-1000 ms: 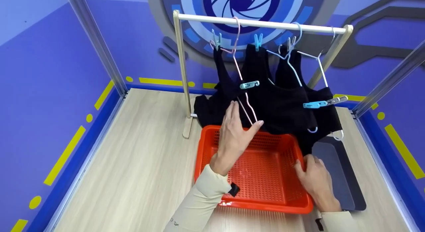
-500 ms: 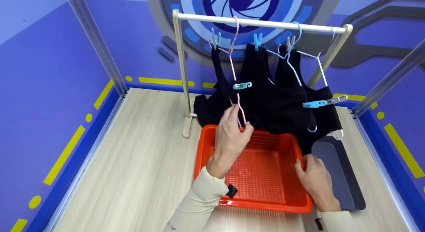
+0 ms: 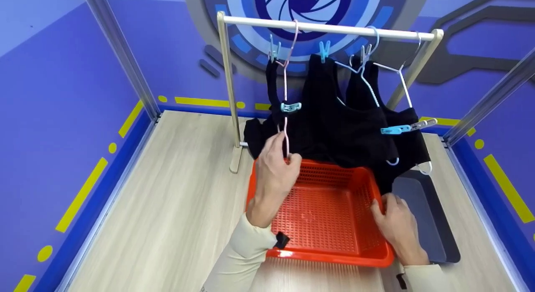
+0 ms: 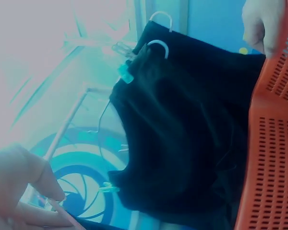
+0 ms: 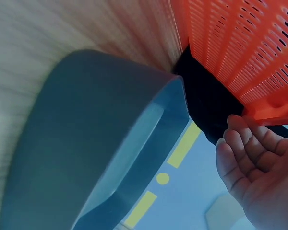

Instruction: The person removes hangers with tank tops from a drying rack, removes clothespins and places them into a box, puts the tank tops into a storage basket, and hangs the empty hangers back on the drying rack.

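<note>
My left hand (image 3: 273, 170) pinches the lower end of a pink clothes hanger (image 3: 285, 85), which hangs by its hook from the rack's rail. A black top (image 3: 272, 80) is on this hanger, held by two pale blue-green clothespins; one clothespin (image 3: 291, 107) sits at its near shoulder. In the left wrist view, thumb and fingers close on the pink hanger bar (image 4: 67, 213). My right hand (image 3: 397, 225) grips the right rim of a red plastic basket (image 3: 326, 258), thumb over the rim and fingers outside it. In the right wrist view, those fingers (image 5: 240, 148) lie against the rim.
A wooden rack (image 3: 229, 83) stands behind the basket. More black tops (image 3: 347, 129) hang there from a blue hanger (image 3: 370, 89) and a white hanger (image 3: 405, 89), with clothespins. A dark grey tray (image 3: 449, 242) lies right of the basket. Purple walls (image 3: 54, 116) enclose the table.
My left hand has closed on the pink hanger's lower end and drawn it to the left, its black top turning along. My right hand stays on the basket's rim.
</note>
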Demonstrator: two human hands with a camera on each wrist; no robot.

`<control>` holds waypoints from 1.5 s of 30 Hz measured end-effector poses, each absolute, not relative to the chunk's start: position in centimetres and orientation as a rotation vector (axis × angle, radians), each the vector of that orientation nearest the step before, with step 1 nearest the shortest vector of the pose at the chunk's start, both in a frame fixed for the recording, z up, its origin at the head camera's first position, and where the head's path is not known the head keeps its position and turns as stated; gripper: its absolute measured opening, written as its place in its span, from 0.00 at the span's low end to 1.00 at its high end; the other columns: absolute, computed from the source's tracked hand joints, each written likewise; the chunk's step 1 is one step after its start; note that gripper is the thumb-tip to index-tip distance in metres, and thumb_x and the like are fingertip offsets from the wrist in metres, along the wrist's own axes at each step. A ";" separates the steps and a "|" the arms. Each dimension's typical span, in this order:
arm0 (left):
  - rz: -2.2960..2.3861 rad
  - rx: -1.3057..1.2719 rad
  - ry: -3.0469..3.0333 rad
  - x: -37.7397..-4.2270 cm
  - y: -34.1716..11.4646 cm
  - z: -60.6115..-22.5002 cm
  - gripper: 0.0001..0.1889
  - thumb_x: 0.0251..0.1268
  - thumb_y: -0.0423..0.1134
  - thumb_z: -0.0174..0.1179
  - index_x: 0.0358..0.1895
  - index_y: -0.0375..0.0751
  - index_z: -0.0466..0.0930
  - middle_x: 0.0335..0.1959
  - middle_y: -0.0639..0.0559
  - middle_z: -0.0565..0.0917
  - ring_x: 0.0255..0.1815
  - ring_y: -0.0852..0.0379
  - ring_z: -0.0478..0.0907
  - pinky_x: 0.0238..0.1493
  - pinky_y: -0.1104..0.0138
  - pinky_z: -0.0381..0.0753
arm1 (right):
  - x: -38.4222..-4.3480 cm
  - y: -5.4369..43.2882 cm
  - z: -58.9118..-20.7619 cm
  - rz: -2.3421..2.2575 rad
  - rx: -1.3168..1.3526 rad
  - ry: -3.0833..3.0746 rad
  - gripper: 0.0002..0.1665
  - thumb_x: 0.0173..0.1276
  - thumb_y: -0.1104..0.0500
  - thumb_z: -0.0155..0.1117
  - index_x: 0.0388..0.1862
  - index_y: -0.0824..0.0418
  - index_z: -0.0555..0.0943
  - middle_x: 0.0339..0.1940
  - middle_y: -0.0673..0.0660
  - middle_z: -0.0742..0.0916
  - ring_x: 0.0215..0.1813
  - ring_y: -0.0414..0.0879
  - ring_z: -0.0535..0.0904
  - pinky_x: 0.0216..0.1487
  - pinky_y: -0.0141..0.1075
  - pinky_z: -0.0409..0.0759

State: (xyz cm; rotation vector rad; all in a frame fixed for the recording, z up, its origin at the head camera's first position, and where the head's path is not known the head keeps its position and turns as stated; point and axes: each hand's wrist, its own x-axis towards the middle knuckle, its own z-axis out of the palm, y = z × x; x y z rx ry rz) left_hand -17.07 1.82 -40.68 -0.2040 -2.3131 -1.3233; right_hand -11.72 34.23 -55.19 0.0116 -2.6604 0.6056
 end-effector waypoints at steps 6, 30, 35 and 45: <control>-1.344 -0.168 -2.253 -17.0 0.4 -39.9 0.26 0.59 0.29 0.61 0.64 0.28 0.82 0.61 0.37 0.85 0.60 0.38 0.84 0.61 0.49 0.82 | -11.7 34.3 -55.1 0.614 0.008 -2.660 0.13 0.75 0.58 0.65 0.41 0.68 0.79 0.32 0.61 0.81 0.34 0.60 0.76 0.33 0.60 0.79; -1.170 -0.039 -2.342 -21.0 -2.9 -38.7 0.10 0.80 0.34 0.60 0.48 0.29 0.88 0.42 0.36 0.90 0.44 0.33 0.87 0.46 0.43 0.83 | -11.8 34.1 -55.2 0.641 -0.015 -2.633 0.10 0.74 0.59 0.65 0.39 0.65 0.80 0.32 0.61 0.81 0.34 0.61 0.77 0.34 0.60 0.78; -1.155 -0.002 -2.397 -21.5 -3.5 -38.5 0.09 0.80 0.31 0.59 0.45 0.29 0.88 0.39 0.39 0.90 0.39 0.34 0.87 0.43 0.44 0.84 | -11.9 34.0 -55.3 0.642 -0.004 -2.608 0.08 0.72 0.60 0.66 0.38 0.65 0.80 0.32 0.62 0.81 0.34 0.63 0.78 0.34 0.61 0.78; -1.130 0.045 -2.460 -21.9 -3.3 -38.2 0.08 0.78 0.32 0.62 0.48 0.32 0.90 0.42 0.40 0.91 0.42 0.36 0.88 0.45 0.45 0.85 | -11.9 34.0 -55.3 0.650 -0.031 -2.618 0.09 0.73 0.59 0.66 0.38 0.64 0.80 0.32 0.61 0.81 0.34 0.62 0.78 0.35 0.61 0.78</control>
